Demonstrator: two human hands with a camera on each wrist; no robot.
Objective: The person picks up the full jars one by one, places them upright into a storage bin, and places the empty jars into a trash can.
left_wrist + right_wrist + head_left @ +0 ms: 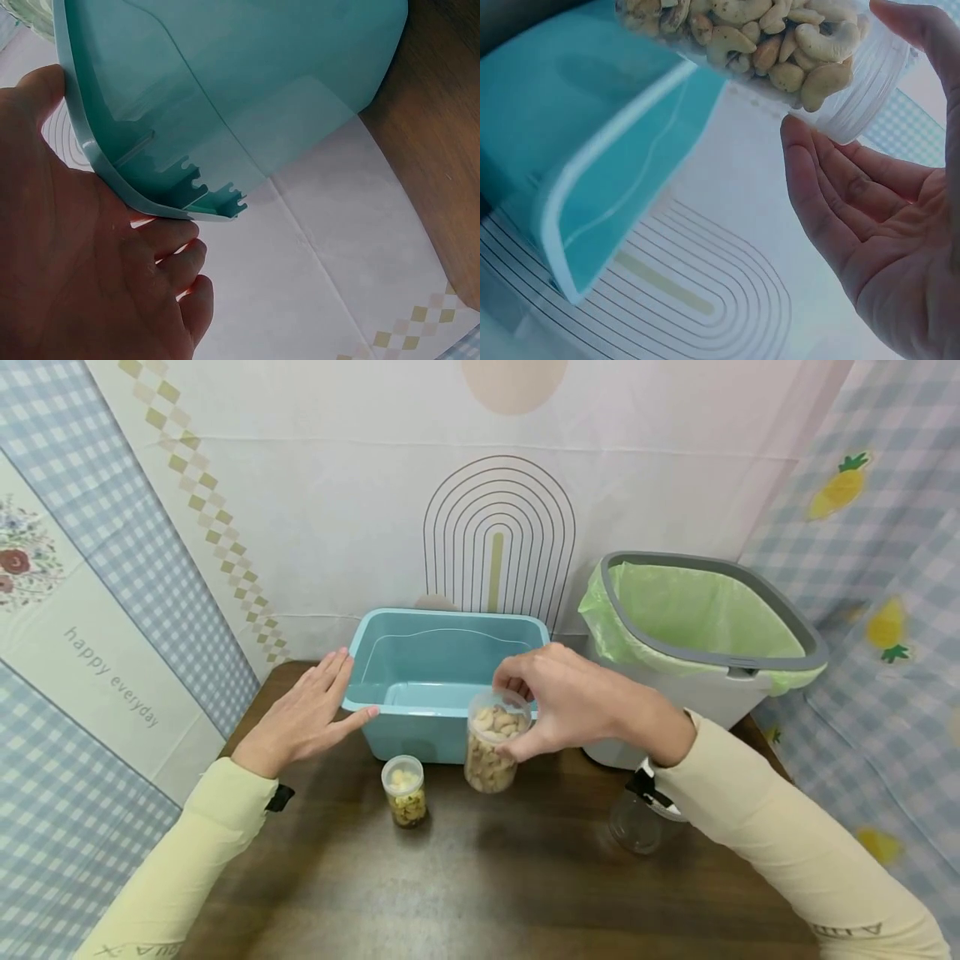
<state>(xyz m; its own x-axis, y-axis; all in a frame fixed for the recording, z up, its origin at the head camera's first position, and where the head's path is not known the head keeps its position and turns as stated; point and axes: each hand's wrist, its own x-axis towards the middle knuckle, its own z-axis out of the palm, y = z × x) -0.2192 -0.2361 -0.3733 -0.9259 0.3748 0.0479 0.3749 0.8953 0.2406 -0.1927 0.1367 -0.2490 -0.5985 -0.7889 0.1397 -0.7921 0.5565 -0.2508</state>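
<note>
My right hand [562,702] grips the top of a clear jar of cashews [491,760] standing on the table just in front of a teal plastic bin [450,618]. In the right wrist view the fingers [832,187] curl round the jar's rim [780,37], with the bin [592,150] beside it. My left hand [315,710] lies flat with straight fingers against the bin's left corner. The left wrist view shows that palm [90,277] under the bin's rim [247,90]. A smaller jar of nuts [405,789] stands left of the cashew jar.
The teal bin looks empty inside. A grey waste bin [750,581] with a green liner stands at the right rear. An empty clear jar [636,827] sits under my right wrist. The dark wooden table [487,877] extends toward me. Patterned cloth hangs behind.
</note>
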